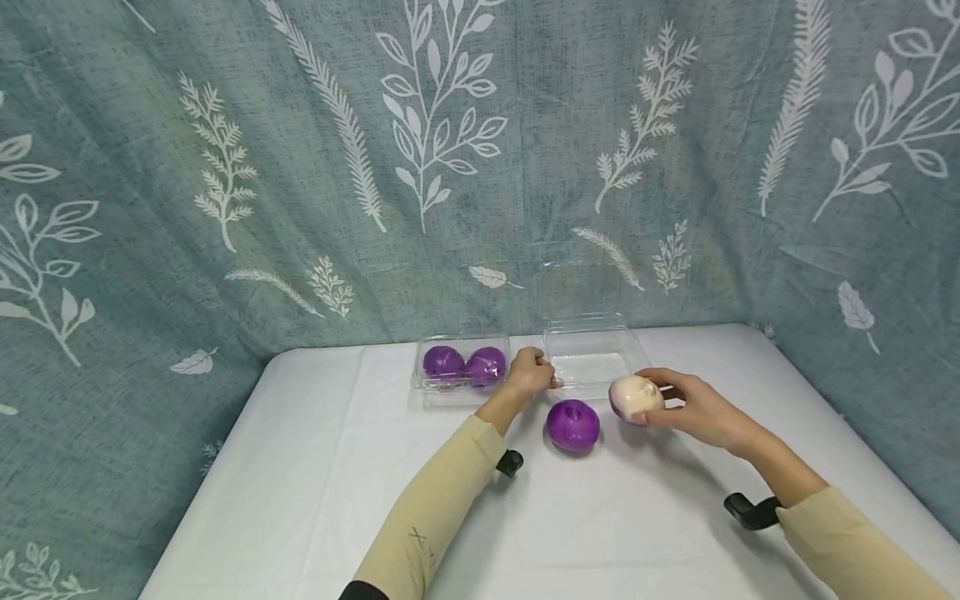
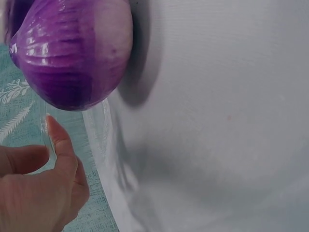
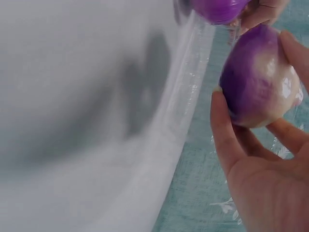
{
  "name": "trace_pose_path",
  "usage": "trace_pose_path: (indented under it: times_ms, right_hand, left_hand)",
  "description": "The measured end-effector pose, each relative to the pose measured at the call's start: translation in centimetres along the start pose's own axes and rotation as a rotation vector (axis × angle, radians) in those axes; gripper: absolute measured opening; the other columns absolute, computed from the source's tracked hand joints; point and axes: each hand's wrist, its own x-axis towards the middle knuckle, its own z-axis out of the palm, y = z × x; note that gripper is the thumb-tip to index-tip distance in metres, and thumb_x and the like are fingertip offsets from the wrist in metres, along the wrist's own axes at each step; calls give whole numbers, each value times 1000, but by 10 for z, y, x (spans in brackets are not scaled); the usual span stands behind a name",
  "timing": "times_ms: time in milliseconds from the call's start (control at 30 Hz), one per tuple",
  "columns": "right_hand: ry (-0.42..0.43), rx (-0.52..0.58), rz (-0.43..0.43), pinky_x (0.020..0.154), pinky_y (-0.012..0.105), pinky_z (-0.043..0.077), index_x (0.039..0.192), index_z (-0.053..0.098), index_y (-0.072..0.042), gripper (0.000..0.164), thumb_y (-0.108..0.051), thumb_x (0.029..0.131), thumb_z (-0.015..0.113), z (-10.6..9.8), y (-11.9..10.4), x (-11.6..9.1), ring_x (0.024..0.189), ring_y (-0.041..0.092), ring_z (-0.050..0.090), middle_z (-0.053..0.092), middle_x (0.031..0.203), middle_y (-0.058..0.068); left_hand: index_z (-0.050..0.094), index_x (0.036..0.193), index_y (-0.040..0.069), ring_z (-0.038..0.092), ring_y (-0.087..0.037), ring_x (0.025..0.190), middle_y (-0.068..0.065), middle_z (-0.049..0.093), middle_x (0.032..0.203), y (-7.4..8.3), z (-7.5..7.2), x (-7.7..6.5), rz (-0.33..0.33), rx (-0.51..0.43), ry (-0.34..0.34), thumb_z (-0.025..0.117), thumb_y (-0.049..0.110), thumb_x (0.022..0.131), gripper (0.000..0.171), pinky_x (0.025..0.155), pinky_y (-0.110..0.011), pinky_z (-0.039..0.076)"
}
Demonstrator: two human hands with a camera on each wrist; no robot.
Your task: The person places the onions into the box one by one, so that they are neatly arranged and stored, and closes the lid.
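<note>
My right hand (image 1: 697,410) holds a purple-and-white onion (image 1: 633,398) between thumb and fingers, its pale end turned up, just in front of a clear plastic container (image 1: 596,367) with its lid raised. At that container's left side my left hand (image 1: 531,372) pinches the clear edge between thumb and finger; the left wrist view shows the pinching fingertips (image 2: 54,126). A second purple onion (image 1: 573,426) sits on the table between the hands. In the right wrist view, the fingers (image 3: 224,130) wrap around the sides of the held onion (image 3: 260,77).
Left of my left hand stands another clear container (image 1: 461,337) with two purple onions (image 1: 444,364) inside. A white cloth covers the table (image 1: 300,483). Behind it hangs a green leaf-patterned curtain (image 1: 465,275), close to the table's back edge.
</note>
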Motion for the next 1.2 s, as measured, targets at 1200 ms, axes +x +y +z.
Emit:
trace_pose_path:
  times_ms: [1200]
  right_hand:
    - [186,-75,-17,87,45,58,148,47,2,73,-27,91,81,23,6,91,111,39,62,58,135,25]
  left_hand:
    - [36,146,-20,73,-33,90,-5,51,91,0,3,13,14,-11,26,48,-16,95,53,76,-24,65]
